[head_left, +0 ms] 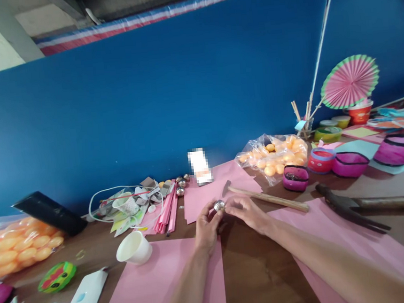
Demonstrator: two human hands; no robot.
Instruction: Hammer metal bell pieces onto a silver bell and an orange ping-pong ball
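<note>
Evidently the small silver ball (219,205) is the piece being worked with, pinched between the thumb and fingers of the left hand (205,224), while the right hand (247,211) has its fingers bent at the ball's three o'clock side; whether those press on it I cannot tell. Its bright, polished skin suggests something stiff and slick, apt to roll if let go; its weight cannot be judged by eye. A hold on opposite sides, at nine and three o'clock around its widest part, should serve best. More silver balls (180,191) sit near it at ten o'clock. Among containers, the white cup (144,252) stands just past eight o'clock, showing its pale inner wall. At two o'clock a clear plastic bag (258,143) bulges with orange balls (289,157), with a holder (306,133) of thin sticks beyond; another bag of orange balls (27,254) lies at nine. Between two and three, a small pink basket (297,184) has contents too blurred to name, and farther out the red cup (360,117) stands beneath a pleated paper fan (351,82).
</note>
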